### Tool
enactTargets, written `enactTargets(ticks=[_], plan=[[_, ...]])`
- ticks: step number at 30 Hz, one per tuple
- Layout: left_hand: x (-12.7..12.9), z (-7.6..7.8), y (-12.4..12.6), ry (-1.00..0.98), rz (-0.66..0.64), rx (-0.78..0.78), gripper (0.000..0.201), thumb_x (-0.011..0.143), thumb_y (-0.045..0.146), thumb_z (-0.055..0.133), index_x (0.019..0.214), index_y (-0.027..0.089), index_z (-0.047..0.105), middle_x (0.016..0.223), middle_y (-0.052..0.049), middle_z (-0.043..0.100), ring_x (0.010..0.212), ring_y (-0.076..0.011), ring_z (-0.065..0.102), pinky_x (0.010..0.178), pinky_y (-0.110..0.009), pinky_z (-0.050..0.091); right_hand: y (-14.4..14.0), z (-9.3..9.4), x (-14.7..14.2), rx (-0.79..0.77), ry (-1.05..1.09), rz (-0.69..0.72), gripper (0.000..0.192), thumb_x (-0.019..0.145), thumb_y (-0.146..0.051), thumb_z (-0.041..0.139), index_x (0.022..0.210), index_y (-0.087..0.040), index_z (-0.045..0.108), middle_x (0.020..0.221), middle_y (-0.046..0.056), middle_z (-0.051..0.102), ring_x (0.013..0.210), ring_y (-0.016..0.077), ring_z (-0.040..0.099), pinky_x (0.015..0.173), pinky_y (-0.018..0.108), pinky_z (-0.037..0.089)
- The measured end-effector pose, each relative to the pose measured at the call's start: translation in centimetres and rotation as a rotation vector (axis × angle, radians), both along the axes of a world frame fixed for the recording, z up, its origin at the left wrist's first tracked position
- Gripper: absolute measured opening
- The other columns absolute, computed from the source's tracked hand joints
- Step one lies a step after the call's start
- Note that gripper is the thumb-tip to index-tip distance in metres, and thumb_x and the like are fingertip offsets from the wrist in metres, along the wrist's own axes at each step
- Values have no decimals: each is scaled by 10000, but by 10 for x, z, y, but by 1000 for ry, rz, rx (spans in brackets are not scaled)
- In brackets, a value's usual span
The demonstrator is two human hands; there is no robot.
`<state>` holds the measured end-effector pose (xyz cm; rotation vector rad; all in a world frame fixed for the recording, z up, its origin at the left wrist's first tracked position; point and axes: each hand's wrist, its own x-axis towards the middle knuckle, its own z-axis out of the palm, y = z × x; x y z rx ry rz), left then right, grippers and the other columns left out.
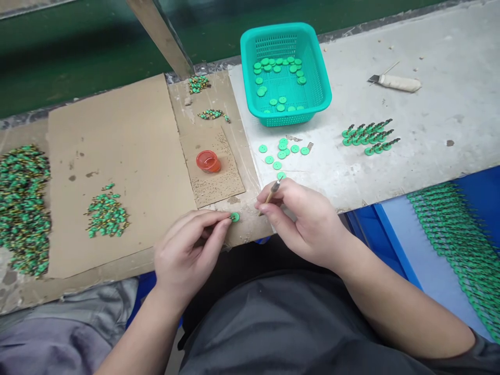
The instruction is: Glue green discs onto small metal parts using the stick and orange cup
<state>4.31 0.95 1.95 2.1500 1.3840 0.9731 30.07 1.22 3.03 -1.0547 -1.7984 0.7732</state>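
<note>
Green disc [235, 217]: pinched at one side by the closed thumb and fingers of the left hand [191, 242], apparently to keep its face exposed; the clock hours below were read from it.
Thin tool [272, 194]: gripped pen-fashion by the right hand [308, 221] at three o'clock, tip upward, probably for fine control.
Red cup [208, 162]: stood at eleven on a speckled board [222, 190], presumably for short reach.
Loose discs [282, 154]: lay at one, before the basket [320, 86], seemingly as a handy supply.
Disc-mounted pieces [364, 139]: stood in rows at two, likely for order.
Front edge: the bench [320, 172] ended just beyond the disc at six, leaving little margin.
Open room: a broad gap separated loose discs from rows.
</note>
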Motion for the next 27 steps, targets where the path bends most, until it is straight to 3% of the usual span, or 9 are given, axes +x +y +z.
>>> enactTargets(ticks=[5,11,20,27], plan=[[1,-1,0,4,-8,18,151,1032,252,804,1136,335,875,1048,-22,875,962,-231,826,813,-346,656,0,1,3,53,-47,32,126,1200,-251,527,1147,-241,641,1089,74,794,993,227,776,887,369,614],[-1,-3,0,-2,0,5,116,1028,288,810,1116,320,879,1040,-30,878,940,-237,818,848,-370,655,6,8,8,-75,-148,149,152,1187,-204,528,1099,-235,648,1098,71,805,998,221,774,894,355,600],[-1,-5,3,-30,-49,27,118,1033,244,800,1107,296,874,1027,-28,877,937,-222,815,925,-370,637,16,9,3,-85,-148,194,138,1158,-214,608,1029,-224,659,995,37,767,906,204,750,815,317,555],[0,-4,2,-17,-32,23,110,1038,245,796,1097,297,873,1010,-17,869,910,-202,796,873,-336,608,26,4,-5,-72,-126,188,173,1142,-274,673,987,-216,722,1002,37,794,893,196,750,811,306,557]])
